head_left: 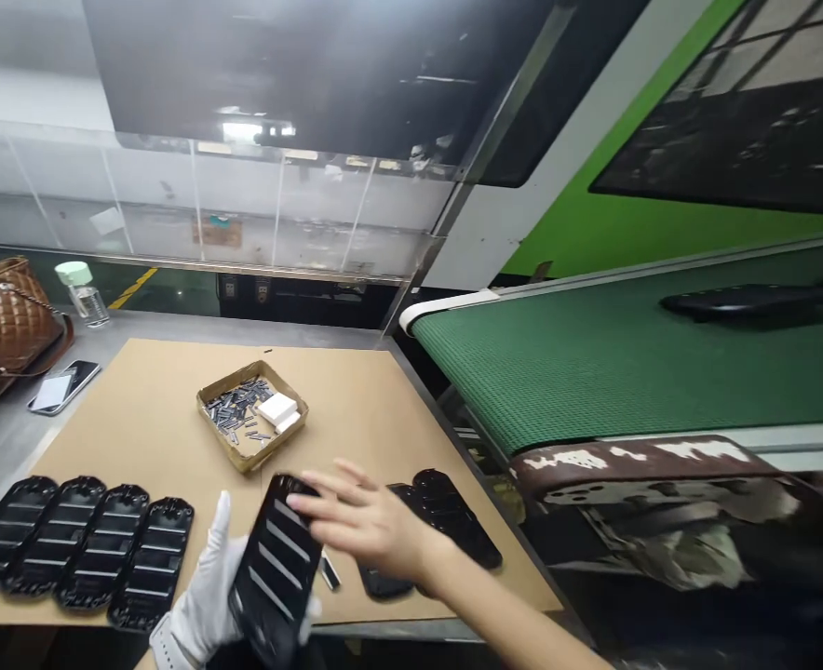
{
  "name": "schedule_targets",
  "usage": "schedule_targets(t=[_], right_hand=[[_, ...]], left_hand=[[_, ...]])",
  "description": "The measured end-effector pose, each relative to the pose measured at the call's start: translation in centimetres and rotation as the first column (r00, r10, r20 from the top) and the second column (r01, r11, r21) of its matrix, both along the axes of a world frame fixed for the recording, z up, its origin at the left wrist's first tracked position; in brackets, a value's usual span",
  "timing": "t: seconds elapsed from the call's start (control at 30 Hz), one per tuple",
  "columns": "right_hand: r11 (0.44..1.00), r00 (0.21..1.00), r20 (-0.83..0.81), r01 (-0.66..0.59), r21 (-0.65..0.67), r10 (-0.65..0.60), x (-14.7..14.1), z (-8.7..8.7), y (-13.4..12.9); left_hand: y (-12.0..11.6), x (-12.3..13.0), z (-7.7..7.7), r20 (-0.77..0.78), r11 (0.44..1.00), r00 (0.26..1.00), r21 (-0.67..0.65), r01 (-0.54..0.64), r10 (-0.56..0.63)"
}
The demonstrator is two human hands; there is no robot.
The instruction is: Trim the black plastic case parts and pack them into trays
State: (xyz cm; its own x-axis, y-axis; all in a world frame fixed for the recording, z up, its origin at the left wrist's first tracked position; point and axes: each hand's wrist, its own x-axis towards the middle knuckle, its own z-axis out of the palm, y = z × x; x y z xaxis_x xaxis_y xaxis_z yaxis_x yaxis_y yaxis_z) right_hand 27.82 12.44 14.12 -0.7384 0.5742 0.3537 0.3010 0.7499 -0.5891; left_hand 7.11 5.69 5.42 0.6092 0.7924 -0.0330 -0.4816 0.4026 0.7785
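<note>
My left hand (206, 596), in a white glove, grips an oblong black plastic cover (278, 568) from below, thumb along its left side. The cover is tilted up and shows several light stripes across its face. My bare right hand (366, 521) lies over the cover's upper right edge, fingers stretched out and apart, slightly blurred; I cannot tell whether the fingertips touch it. A small dark piece with a light edge (329, 570) lies on the board just right of the held cover. Partly behind my right hand lie two black covers (453, 516).
Several ribbed black covers (150, 563) lie side by side at left on the brown board (356, 400). A shallow cardboard tray (250, 456) holds small metal strips and white blocks. A phone (66, 386), bottle (87, 293) and brown bag (10, 326) stand left; a green conveyor (627, 372) runs right.
</note>
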Motion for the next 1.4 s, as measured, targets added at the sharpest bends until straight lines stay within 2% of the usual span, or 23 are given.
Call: schedule_targets(t=[0.07,0.1,0.13,0.2,0.27,0.3,0.37,0.43,0.5,0.57,0.6,0.63,0.67,0.73,0.8,0.87,0.9,0.97,1.0,1.07,1.17,1.3,1.4], right_hand=[[0.997,0.995,0.064,-0.08,0.005,0.08,-1.1,-1.7,-1.7],[0.998,0.996,0.058,-0.063,0.025,0.061,-1.4,-2.5,-2.0],[0.999,0.999,0.033,-0.012,0.043,0.011,-1.7,-3.4,-2.1],[0.986,0.984,-0.079,0.165,0.031,-0.162,-2.5,-5.3,-2.4],[0.94,0.917,-0.212,0.314,-0.137,-0.337,-3.6,-7.3,-3.2],[0.912,0.888,-0.262,0.31,-0.267,-0.379,-4.2,-8.2,-3.9],[0.841,0.868,-0.327,0.167,-0.515,-0.373,-5.8,-9.5,-5.6],[0.743,0.864,-0.348,0.043,-0.668,-0.363,-7.3,-10.2,-7.1],[0.67,0.838,-0.337,0.044,-0.741,-0.428,-8.7,-10.3,-8.0],[0.64,0.801,-0.346,0.059,-0.766,-0.488,-9.9,-10.2,-8.4],[0.638,0.785,-0.36,0.057,-0.768,-0.504,-10.4,-10.2,-8.4],[0.638,0.77,-0.375,0.053,-0.768,-0.516,-10.9,-10.2,-8.5],[0.637,0.753,-0.389,0.052,-0.769,-0.531,-11.3,-10.3,-8.5],[0.631,0.713,-0.403,0.07,-0.773,-0.573,-12.1,-10.5,-8.5],[0.62,0.686,-0.393,0.109,-0.777,-0.612,-12.7,-10.6,-8.5],[0.621,0.701,-0.37,0.132,-0.772,-0.609,-12.9,-10.5,-8.3],[0.63,0.724,-0.358,0.135,-0.764,-0.589,-12.9,-10.4,-8.2],[0.668,0.769,-0.338,0.15,-0.729,-0.542,-12.9,-10.0,-7.9],[0.7,0.784,-0.333,0.174,-0.693,-0.524,-13.0,-9.9,-7.8],[0.775,0.794,-0.342,0.237,-0.586,-0.502,-13.5,-9.7,-7.7],[0.854,0.788,-0.401,0.283,-0.438,-0.467,-14.4,-9.9,-7.9],[0.844,0.756,-0.428,0.299,-0.446,-0.494,-15.5,-10.4,-8.4],[0.819,0.735,-0.419,0.323,-0.475,-0.533,-16.0,-10.5,-8.7]], left_hand=[[-1.9,0.2,-0.2,0.165,0.978,0.981,-0.161,0.132,-0.105],[-2.7,0.2,-0.5,0.275,0.953,0.956,-0.246,0.177,-0.106],[-3.4,0.2,-0.8,0.367,0.932,0.929,-0.316,0.176,-0.05],[-3.8,-0.1,-1.1,0.439,0.908,0.886,-0.415,0.055,0.147],[-2.9,-0.9,-1.1,0.427,0.878,0.846,-0.47,-0.093,0.319],[-2.3,-1.4,-0.9,0.413,0.862,0.831,-0.486,-0.145,0.373],[-1.0,-2.2,-0.6,0.373,0.839,0.819,-0.498,-0.22,0.435],[-0.2,-2.5,-0.3,0.33,0.834,0.823,-0.478,-0.276,0.462],[0.0,-2.4,-0.2,0.29,0.849,0.837,-0.414,-0.328,0.465],[-0.3,-2.1,-0.5,0.205,0.861,0.851,-0.291,-0.418,0.483],[-0.5,-2.1,-0.8,0.122,0.851,0.846,-0.171,-0.497,0.519],[-0.8,-2.1,-1.3,0.029,0.813,0.812,-0.012,-0.582,0.582],[-1.0,-2.3,-1.9,-0.049,0.748,0.752,0.159,-0.644,0.658],[-1.6,-2.9,-3.3,-0.109,0.562,0.58,0.443,-0.698,0.807],[-2.2,-3.8,-4.9,-0.085,0.395,0.427,0.57,-0.721,0.9],[-2.6,-4.6,-6.2,-0.079,0.265,0.284,0.648,-0.714,0.956],[-2.6,-4.9,-6.6,-0.077,0.21,0.217,0.686,-0.697,0.973],[-2.6,-4.9,-7.1,-0.077,0.15,0.138,0.728,-0.669,0.987],[-2.6,-4.7,-7.2,-0.071,0.138,0.125,0.716,-0.684,0.99],[-2.5,-3.9,-6.9,-0.071,0.156,0.144,0.628,-0.762,0.987],[-2.3,-2.6,-5.9,-0.095,0.234,0.215,0.467,-0.853,0.972],[-2.3,-2.4,-4.3,-0.115,0.366,0.347,0.272,-0.89,0.931],[-2.2,-2.7,-3.2,-0.096,0.394,0.389,0.043,-0.918,0.916]])
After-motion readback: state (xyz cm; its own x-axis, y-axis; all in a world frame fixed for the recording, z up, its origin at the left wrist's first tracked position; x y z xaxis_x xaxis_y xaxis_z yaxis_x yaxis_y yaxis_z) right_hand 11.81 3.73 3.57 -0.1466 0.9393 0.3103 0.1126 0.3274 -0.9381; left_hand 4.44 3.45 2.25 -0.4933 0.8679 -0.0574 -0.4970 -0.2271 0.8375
